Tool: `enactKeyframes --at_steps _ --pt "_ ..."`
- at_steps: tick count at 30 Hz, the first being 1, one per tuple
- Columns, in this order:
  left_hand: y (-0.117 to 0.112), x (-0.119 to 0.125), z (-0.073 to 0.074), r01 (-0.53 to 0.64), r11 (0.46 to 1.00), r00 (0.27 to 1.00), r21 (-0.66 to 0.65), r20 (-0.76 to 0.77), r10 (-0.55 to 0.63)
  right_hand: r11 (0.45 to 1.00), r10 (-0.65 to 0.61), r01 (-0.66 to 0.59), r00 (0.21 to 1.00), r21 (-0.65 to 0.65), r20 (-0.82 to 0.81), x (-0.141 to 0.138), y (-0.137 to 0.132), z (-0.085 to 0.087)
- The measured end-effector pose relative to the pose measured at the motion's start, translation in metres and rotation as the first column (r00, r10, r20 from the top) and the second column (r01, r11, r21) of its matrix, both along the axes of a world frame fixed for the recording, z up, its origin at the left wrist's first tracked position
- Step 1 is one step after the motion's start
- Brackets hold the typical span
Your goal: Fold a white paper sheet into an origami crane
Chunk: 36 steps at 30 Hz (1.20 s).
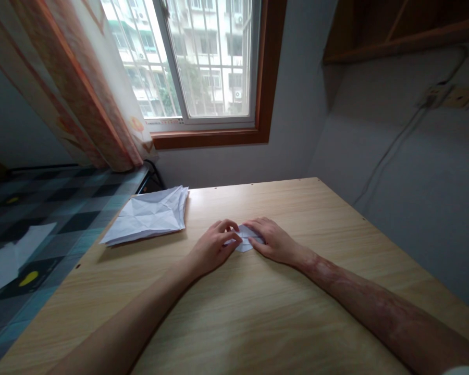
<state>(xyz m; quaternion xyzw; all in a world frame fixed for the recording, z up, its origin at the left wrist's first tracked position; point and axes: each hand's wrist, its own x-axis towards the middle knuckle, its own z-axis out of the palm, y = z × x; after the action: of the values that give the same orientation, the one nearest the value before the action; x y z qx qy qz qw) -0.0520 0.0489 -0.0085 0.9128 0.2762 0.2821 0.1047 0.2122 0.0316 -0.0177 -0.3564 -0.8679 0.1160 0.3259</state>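
Observation:
A small piece of folded white paper (244, 244) with crease lines lies on the wooden table between my two hands. My left hand (218, 244) pinches its left edge, thumb and index fingertips close together at the paper. From the other side my right hand (271, 238) holds the paper against the tabletop, with its fingers over the far edge and its thumb on the near part. Both hands cover parts of the paper, so its full outline is hidden.
A stack of creased white paper sheets (150, 213) sits at the table's (234, 317) back left. Left of it is a bed with a checked cover (62, 203) and a loose white sheet (17, 255). A window (211, 62) and walls stand beyond; a cable (391, 148) hangs at right.

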Motion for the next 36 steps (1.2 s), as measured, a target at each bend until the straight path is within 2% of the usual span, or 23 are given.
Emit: enactKeyframes --at_steps 3,6,10,16,20,26,32,36 --pt "-0.002 0.0 0.001 -0.034 0.998 0.999 0.049 0.018 0.033 1.0 -0.007 0.008 1.0 0.03 -0.011 0.001 -0.001 0.001" --pt "-0.003 0.0 0.002 -0.063 0.998 0.998 0.018 0.025 0.063 0.998 -0.003 0.003 1.0 0.067 -0.001 0.002 -0.001 -0.002" --pt "-0.003 0.0 0.001 -0.076 0.997 0.996 0.02 -0.047 0.077 0.989 -0.023 0.018 0.999 0.144 0.037 0.002 0.0 -0.005" --pt "-0.007 0.0 0.0 -0.125 0.992 0.992 0.031 -0.011 0.125 0.982 -0.072 0.069 0.997 0.178 0.01 0.001 -0.002 -0.004" --pt "-0.007 -0.001 0.002 -0.099 0.994 0.995 0.037 -0.025 0.1 0.972 -0.109 0.118 0.993 0.204 -0.053 0.004 0.001 -0.007" --pt "-0.003 0.0 0.001 -0.027 0.984 0.999 0.176 -0.029 0.032 0.966 -0.143 0.144 0.989 0.213 -0.024 0.004 0.002 -0.008" --pt "0.0 0.002 -0.002 -0.026 0.994 0.998 0.104 -0.058 0.032 0.982 -0.1 0.092 0.994 0.168 0.042 0.001 0.001 -0.008" --pt "-0.002 0.001 0.001 -0.008 0.994 0.996 0.113 -0.092 0.018 0.986 -0.039 0.03 0.998 0.163 0.054 0.002 0.0 -0.008"
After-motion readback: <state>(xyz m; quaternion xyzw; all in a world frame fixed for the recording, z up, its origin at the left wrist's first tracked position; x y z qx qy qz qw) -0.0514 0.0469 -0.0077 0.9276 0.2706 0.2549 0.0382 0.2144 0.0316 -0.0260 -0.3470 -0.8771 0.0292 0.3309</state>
